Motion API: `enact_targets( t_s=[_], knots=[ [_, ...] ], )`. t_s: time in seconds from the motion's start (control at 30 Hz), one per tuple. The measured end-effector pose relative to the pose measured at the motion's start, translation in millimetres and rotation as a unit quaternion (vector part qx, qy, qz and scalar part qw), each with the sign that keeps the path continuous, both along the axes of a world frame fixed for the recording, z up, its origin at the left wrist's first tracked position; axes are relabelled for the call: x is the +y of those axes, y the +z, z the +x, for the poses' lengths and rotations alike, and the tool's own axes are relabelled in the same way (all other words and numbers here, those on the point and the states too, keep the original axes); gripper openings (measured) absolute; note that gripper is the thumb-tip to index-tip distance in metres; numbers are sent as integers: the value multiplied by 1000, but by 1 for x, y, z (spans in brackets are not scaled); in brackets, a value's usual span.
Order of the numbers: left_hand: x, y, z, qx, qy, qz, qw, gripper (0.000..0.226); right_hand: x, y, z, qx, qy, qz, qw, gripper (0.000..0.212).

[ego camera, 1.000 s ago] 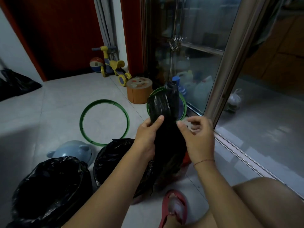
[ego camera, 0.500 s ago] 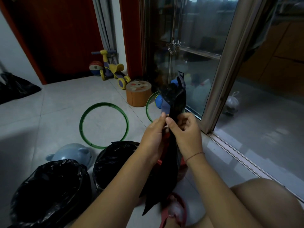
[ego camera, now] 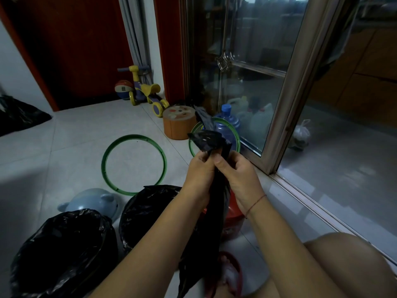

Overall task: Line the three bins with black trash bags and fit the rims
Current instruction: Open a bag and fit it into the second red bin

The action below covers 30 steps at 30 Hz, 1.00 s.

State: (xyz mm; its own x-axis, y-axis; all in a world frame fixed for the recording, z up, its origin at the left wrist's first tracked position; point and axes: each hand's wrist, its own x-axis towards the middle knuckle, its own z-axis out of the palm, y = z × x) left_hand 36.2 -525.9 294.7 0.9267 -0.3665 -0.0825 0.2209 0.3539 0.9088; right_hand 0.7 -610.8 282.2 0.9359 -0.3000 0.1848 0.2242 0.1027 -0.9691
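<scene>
Bins first. Found three set close together on the pale tiled floor. Saw the left bin lined with black plastic pulled out over its edge, with nothing else visible inside. Saw the middle bin just beside it, lined the same way, its mouth dark. Made out only a slice of the red bin to the right, mostly hidden behind the forearms; could not tell what was in it.

Noted one green ring lying flat on the floor beyond the middle bin, and a second green ring propped near the glass door, with a blue water bottle behind it. Spotted a pale blue eared lid just behind the left bin.

Found a loose black bag raised in front of the red bin, top end flaring above the fingers, tail hanging down toward a red slipper. Found the left hand clenched round the bunched plastic. Found the right hand right against it, grasping the same bag with the thumb laid on top.
</scene>
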Motion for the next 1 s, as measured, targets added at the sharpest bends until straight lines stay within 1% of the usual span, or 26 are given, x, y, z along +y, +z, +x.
enact_targets(
  t_s=[0.13,0.23,0.3,0.37,0.47,0.57,0.67,0.73,0.8,0.83,0.87,0.9,0.93,0.97,1.0],
  knots=[
    [1,0,1,-11,12,-3,1000,12,1,0,-1,-20,31,64,997,25],
    [6,1,3,-18,12,-16,1000,21,-1,3,-2,-36,31,119,992,8],
    [14,3,8,-17,27,-23,999,35,-14,9,-2,-35,6,157,987,7],
    [25,3,15,-11,54,-22,998,52,-34,16,-2,-26,-37,183,982,15],
    [38,2,27,7,69,-32,997,54,-60,26,1,-19,-111,200,973,15],
    [46,-2,37,33,99,-12,994,46,-75,30,9,0,-214,185,959,21],
    [54,-12,42,37,137,23,990,40,-83,28,17,35,-325,100,940,34],
    [61,-21,43,46,178,63,981,39,-86,26,22,36,-356,56,932,36],
    [68,-31,45,45,241,138,959,43,-86,24,26,35,-351,23,936,36],
    [69,-34,46,33,285,187,940,48,-85,24,28,35,-342,7,939,36],
    [70,-36,45,-6,328,243,913,52,-84,23,29,31,-330,-5,943,36],
    [69,-33,41,-86,356,293,883,53,-81,23,31,27,-316,-13,948,35],
    [66,-26,36,-183,347,330,859,52,-78,23,33,23,-303,-19,953,33],
    [60,-17,31,-266,294,349,849,49,-75,23,35,17,-289,-26,957,32],
    [53,-8,26,-316,209,352,856,46,-72,23,37,13,-275,-33,961,31]
  ],
)
